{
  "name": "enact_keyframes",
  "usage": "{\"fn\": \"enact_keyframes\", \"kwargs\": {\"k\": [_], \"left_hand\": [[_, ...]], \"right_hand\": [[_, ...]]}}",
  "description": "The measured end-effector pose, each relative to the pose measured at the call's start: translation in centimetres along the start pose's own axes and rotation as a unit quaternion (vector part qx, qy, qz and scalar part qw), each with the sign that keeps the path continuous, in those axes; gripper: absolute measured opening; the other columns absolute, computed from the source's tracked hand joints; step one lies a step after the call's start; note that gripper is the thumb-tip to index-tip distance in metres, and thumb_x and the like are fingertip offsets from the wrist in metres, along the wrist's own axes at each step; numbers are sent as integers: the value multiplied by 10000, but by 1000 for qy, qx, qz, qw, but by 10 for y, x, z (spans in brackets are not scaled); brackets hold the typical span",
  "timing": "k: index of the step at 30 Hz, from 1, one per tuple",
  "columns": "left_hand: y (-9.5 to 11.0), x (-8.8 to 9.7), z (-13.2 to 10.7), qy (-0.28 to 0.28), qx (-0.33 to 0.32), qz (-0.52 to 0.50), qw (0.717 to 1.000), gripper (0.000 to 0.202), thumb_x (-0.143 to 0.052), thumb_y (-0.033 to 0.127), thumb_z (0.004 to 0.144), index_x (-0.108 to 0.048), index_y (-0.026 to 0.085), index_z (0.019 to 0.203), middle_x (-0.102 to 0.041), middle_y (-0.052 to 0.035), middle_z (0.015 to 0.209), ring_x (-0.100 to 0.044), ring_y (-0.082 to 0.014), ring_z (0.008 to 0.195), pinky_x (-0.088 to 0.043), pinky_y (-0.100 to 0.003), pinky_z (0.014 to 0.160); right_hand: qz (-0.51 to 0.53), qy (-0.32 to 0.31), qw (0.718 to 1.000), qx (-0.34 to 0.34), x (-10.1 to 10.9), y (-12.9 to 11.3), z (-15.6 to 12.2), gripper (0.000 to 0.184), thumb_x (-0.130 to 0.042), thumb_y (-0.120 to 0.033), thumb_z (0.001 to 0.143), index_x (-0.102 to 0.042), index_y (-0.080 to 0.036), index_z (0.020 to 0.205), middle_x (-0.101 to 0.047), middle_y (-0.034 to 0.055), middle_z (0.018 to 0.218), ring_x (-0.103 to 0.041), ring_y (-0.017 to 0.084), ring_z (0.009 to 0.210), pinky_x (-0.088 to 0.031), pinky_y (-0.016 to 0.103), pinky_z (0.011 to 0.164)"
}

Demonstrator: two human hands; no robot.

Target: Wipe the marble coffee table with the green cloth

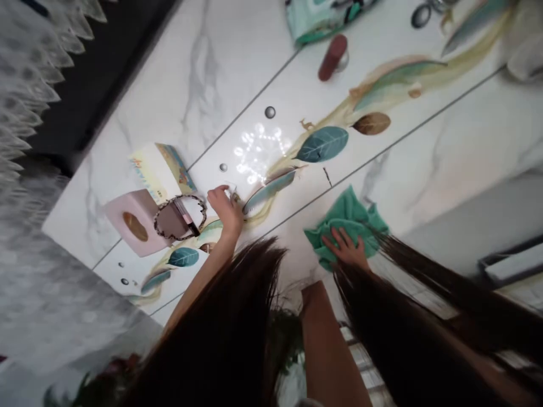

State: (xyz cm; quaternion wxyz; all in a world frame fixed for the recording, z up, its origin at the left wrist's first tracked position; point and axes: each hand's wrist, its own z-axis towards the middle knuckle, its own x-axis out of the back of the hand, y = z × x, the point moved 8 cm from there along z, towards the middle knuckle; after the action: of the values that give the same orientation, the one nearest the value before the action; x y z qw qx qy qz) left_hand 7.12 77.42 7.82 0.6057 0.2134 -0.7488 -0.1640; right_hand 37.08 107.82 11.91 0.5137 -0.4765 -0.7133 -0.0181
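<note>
My right hand (350, 249) holds a bunched green cloth (352, 212) against the white marbled table (271, 249), its fingers spread over the folds. Over to the left, my left hand (227, 209) is closed near the tabletop, fingers bent. A small pale, clear-looking thing shows at its fingertips, too indistinct to name. Just left of that hand lies a patterned looped band (203, 208), with a pink and black tube (186, 215) inside the loop. Dark hair hangs in front of both forearms and hides parts of them.
A pink tissue box (138, 223) and a yellow and white box (159, 172) stand at the left. Farther back are a dark red cylinder (333, 56) and a green and white packet (320, 22). A small dark sliver (327, 176) lies near the cloth. Ceiling light reflects off the tabletop.
</note>
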Motion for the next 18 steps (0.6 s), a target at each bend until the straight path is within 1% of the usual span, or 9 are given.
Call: {"fn": "enact_keyframes", "kwargs": {"k": [2, 3, 6, 8, 11, 13, 14, 16, 18], "left_hand": [[-10, -6, 11, -21, 26, 26, 999, 396, -570, -69, 864, -634, 200, 1148, -630, -233, 1343, -582, -442, 1381, -451, -688, 1322], [-13, -10, 14, -36, 29, 33, 998, 371, -587, -63, 878, -625, 211, 1125, -628, -230, 1330, -578, -447, 1372, -440, -694, 1322], [-20, -18, 15, -52, 15, 23, 998, 314, -649, -12, 897, -614, 241, 1080, -641, -218, 1282, -582, -452, 1315, -454, -666, 1274], [-24, -22, 12, -50, 14, 16, 999, 288, -687, 32, 901, -637, 244, 1089, -658, -212, 1264, -591, -455, 1285, -471, -646, 1224], [-33, -31, 5, -76, 18, 23, 997, 288, -736, 76, 893, -699, 230, 1134, -682, -211, 1251, -620, -460, 1259, -488, -631, 1162], [-38, -38, 0, -104, 11, 31, 994, 308, -767, 96, 893, -733, 220, 1172, -695, -215, 1264, -646, -458, 1249, -503, -622, 1126], [-40, -41, -3, -118, 5, 33, 992, 322, -786, 105, 889, -743, 220, 1186, -700, -213, 1269, -657, -455, 1243, -510, -617, 1110], [-41, -44, -9, -136, -12, 30, 990, 344, -813, 117, 883, -756, 228, 1203, -714, -205, 1273, -675, -448, 1232, -521, -599, 1074], [-40, -44, -15, -128, -28, 31, 991, 347, -798, 107, 891, -764, 242, 1209, -732, -192, 1253, -687, -434, 1187, -524, -586, 1039]], "right_hand": [[-35, 22, 999, 8, 0, -5, -14, 847, -486, -472, 959, -701, -664, 1756, -836, 17, 1631, -591, 378, 1813, -546, 749, 1342], [-58, 23, 998, 23, -2, -13, -9, 829, -457, -453, 993, -708, -638, 1761, -818, 23, 1676, -557, 361, 1843, -503, 733, 1397], [-130, -23, 987, 92, -16, -63, 56, 689, -489, -445, 1091, -813, -474, 1699, -743, 103, 1799, -477, 374, 1894, -405, 696, 1499], [-191, -80, 966, 154, -29, -116, 124, 673, -614, -434, 1108, -794, -372, 1753, -590, 140, 1943, -416, 417, 1921, -366, 737, 1524], [-262, -98, 929, 242, -40, -222, 231, 849, -721, -371, 1136, -563, -259, 1963, -249, 143, 2103, -279, 428, 1975, -228, 815, 1557], [-261, -76, 918, 287, -41, -299, 290, 888, -727, -374, 1188, -440, -215, 2014, -171, 157, 2112, -222, 413, 1991, -176, 818, 1554], [-250, -60, 918, 302, -40, -335, 316, 897, -755, -381, 1187, -440, -200, 2007, -182, 167, 2104, -231, 408, 1988, -176, 813, 1550], [-232, -29, 919, 316, -37, -397, 359, 786, -722, -401, 1183, -590, -108, 1900, -216, 189, 2075, -253, 419, 1973, -179, 778, 1529], [-233, -2, 913, 334, -35, -443, 392, 665, -557, -414, 1139, -848, 46, 1521, -256, 257, 2017, -278, 475, 1930, -237, 763, 1468]]}}
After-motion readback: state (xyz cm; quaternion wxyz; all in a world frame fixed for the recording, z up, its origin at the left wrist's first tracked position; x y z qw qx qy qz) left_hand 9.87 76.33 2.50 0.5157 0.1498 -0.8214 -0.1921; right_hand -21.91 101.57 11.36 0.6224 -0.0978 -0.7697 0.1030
